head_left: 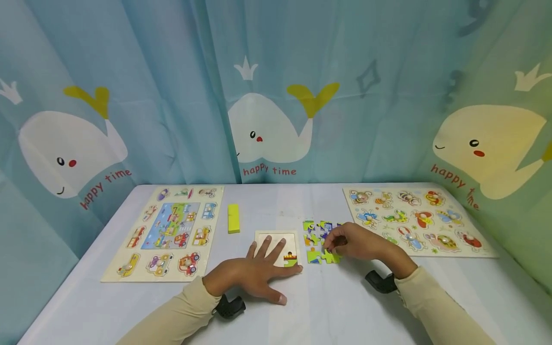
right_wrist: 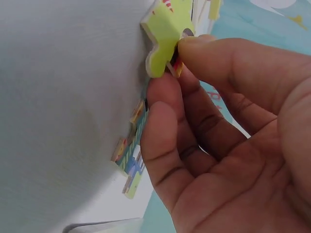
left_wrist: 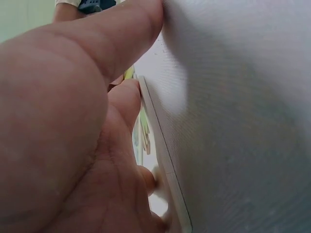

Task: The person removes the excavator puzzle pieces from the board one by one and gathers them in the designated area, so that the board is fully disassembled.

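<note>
My left hand (head_left: 258, 278) lies with fingers spread over a small square puzzle tray (head_left: 264, 235), holding its frame against the table. One jigsaw piece (head_left: 291, 258), green with red and yellow, sits in the tray's lower right corner. The left wrist view shows the tray's edge (left_wrist: 163, 141) under the fingers. Right of the tray, my right hand (head_left: 358, 242) pinches a jigsaw piece (right_wrist: 176, 62) between thumb and fingertips; only a dark and red bit shows. A lime green piece (right_wrist: 167, 34) is right by the fingertips. Several loose pieces (head_left: 314, 258) lie around, some hidden by the hand.
A yellow block (head_left: 233, 218) stands behind and left of the tray. At the left lies a vehicle puzzle board (head_left: 148, 258), and at the right an insect puzzle board (head_left: 470, 247). A blue whale-print curtain (head_left: 276, 38) hangs behind the white table (head_left: 315, 311).
</note>
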The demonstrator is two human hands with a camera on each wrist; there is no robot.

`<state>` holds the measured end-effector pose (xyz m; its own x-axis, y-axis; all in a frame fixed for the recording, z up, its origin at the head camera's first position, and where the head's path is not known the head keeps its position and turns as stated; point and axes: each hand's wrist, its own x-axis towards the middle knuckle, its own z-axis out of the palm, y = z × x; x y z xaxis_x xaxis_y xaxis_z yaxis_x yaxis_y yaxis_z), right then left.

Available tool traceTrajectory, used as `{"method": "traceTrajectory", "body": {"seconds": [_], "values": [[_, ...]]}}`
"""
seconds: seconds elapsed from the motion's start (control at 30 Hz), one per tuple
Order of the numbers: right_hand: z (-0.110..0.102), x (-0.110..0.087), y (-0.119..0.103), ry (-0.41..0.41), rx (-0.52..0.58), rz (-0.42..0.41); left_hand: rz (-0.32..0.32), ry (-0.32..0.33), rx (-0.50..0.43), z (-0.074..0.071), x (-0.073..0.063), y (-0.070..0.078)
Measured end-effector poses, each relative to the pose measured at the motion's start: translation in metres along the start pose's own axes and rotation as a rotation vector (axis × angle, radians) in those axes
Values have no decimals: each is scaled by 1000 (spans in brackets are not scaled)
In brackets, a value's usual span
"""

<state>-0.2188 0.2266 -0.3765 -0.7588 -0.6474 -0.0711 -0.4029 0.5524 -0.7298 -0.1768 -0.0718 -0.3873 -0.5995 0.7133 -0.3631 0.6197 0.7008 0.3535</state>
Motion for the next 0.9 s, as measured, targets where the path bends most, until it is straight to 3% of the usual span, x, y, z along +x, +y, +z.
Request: {"method": "traceTrajectory", "body": {"seconds": [0.43, 0.67, 0.9], "values": [[-7, 2, -8, 79, -71, -41, -3, -20, -2, -2, 0, 1], [12, 21, -19, 32, 15, -86, -5, 8, 41, -3, -1, 4], [35, 41, -31, -27, 80, -115, -6, -15, 31, -5, -1, 4]]}}
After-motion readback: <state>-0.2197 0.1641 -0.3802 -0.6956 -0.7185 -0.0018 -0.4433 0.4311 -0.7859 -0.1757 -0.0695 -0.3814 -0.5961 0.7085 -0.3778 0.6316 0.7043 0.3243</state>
